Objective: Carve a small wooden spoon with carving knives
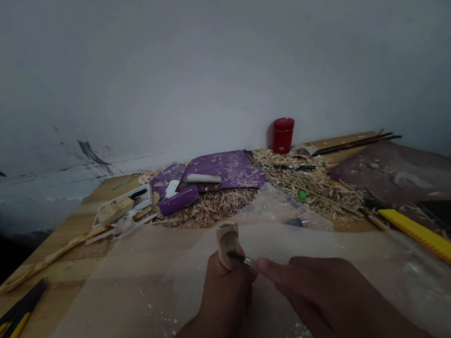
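Observation:
My left hand [228, 289] is closed around a pale piece of carved wood [227, 238], which stands upright with a hollow near its top. My right hand [308, 276] grips a small carving tool [246, 260] with a dark blade and a silver ferrule. The blade's tip touches or lies just in front of the wood's near face. Most of the tool's handle is hidden in my right fingers. Both hands are above a translucent plastic sheet [143, 298] spread on the wooden table.
Wood shavings [215, 208] lie behind the hands, around a purple sheet [225, 169]. At the back stands a red canister [283, 135]. A yellow-handled tool [432, 241] is at right; black-and-yellow pliers-like handles [17, 331] are at left, near a white tray [97, 218] and a long stick [50, 259].

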`<state>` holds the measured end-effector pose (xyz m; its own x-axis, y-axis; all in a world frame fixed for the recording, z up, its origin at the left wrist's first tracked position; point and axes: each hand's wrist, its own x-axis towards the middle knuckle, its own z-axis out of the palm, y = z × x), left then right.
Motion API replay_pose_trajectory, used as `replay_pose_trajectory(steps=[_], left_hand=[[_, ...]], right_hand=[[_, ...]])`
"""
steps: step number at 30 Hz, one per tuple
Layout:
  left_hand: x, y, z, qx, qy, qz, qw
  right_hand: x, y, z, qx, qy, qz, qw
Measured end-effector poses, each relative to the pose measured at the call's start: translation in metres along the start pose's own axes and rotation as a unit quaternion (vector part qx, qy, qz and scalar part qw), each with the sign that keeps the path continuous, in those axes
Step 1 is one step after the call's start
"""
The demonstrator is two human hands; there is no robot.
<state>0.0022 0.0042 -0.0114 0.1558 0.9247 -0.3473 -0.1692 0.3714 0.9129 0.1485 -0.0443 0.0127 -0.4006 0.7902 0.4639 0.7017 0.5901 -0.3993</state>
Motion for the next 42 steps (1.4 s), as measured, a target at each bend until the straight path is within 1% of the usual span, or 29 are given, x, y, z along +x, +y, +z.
replay_pose_trajectory(steps=[4, 8, 12, 14, 19, 21, 23, 27, 30, 32, 33, 34, 35, 37, 40, 42], left_hand=[[-0.003, 0.004, 0.003, 0.022, -0.012, 0.007, 1.000], [-0.001, 0.005, 0.003, 0.008, 0.005, 0.014, 1.000], [0.001, 0.004, 0.001, 0.001, 0.013, 0.030, 0.999], [0.002, 0.004, 0.000, 0.003, 0.008, 0.045, 0.999], [0.008, 0.007, -0.003, 0.031, -0.037, 0.052, 0.997], [0.010, 0.007, -0.003, 0.047, -0.048, 0.059, 0.996], [0.012, 0.004, -0.004, 0.062, -0.045, 0.069, 0.995], [0.019, 0.000, -0.011, 0.140, 0.009, 0.117, 0.983], [0.029, 0.006, -0.025, 0.208, 0.085, 0.172, 0.959], [0.037, 0.013, -0.037, 0.302, 0.169, 0.237, 0.908], [0.042, 0.017, -0.042, 0.333, 0.196, 0.252, 0.888], [0.046, 0.020, -0.047, 0.349, 0.204, 0.258, 0.877], [0.050, 0.022, -0.050, 0.346, 0.199, 0.257, 0.880], [0.054, 0.023, -0.051, 0.322, 0.165, 0.243, 0.900], [0.052, 0.019, -0.044, 0.237, 0.065, 0.192, 0.950], [0.045, 0.017, -0.038, 0.164, -0.002, 0.158, 0.974]], right_hand=[[-0.001, 0.001, 0.009, -0.007, 0.033, -0.019, 0.999], [-0.003, 0.000, 0.020, -0.028, 0.065, -0.041, 0.997], [-0.004, -0.001, 0.030, 0.007, 0.091, -0.037, 0.995], [-0.003, 0.000, 0.032, 0.040, 0.083, -0.020, 0.996], [0.000, 0.005, 0.029, 0.123, 0.015, 0.061, 0.990], [0.000, 0.007, 0.026, 0.134, -0.001, 0.071, 0.988], [0.000, 0.008, 0.024, 0.128, -0.008, 0.075, 0.989], [-0.002, 0.010, 0.017, 0.099, -0.001, 0.078, 0.992], [-0.002, 0.013, 0.016, 0.089, 0.025, 0.082, 0.992], [-0.001, 0.017, 0.017, 0.090, 0.036, 0.091, 0.991], [0.000, 0.019, 0.019, 0.091, 0.038, 0.098, 0.990], [0.000, 0.022, 0.020, 0.093, 0.040, 0.108, 0.989], [0.001, 0.024, 0.022, 0.095, 0.040, 0.118, 0.988], [0.002, 0.027, 0.024, 0.099, 0.040, 0.135, 0.985], [0.002, 0.028, 0.024, 0.102, 0.042, 0.139, 0.984], [0.003, 0.026, 0.023, 0.102, 0.044, 0.136, 0.985]])
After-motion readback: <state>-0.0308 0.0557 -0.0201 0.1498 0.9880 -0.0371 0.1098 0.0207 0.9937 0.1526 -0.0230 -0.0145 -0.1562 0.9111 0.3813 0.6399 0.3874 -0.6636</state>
